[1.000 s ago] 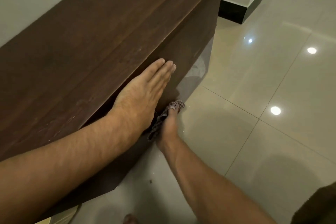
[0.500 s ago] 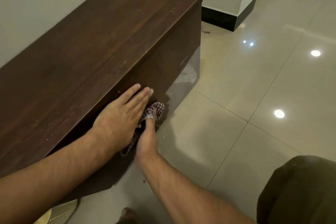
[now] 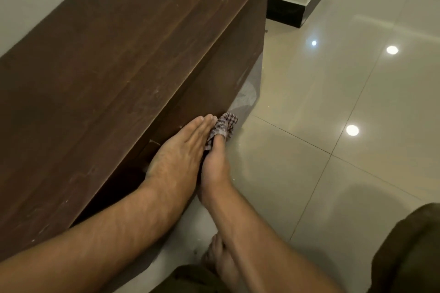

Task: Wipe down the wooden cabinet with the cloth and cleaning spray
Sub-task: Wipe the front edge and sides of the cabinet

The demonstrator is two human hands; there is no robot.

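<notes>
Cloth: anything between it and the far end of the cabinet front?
Nothing solid visible. The right hand holds the cloth low at the cabinet front; the left hand lies flat beside it, on the near side, not ahead. A pale glossy patch sits on the front's far lower corner; unclear what.

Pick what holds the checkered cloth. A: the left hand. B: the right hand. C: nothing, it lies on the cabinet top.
B: the right hand grips the checkered cloth low on the front of the wooden cabinet, while the left hand lies flat beside it.
</notes>
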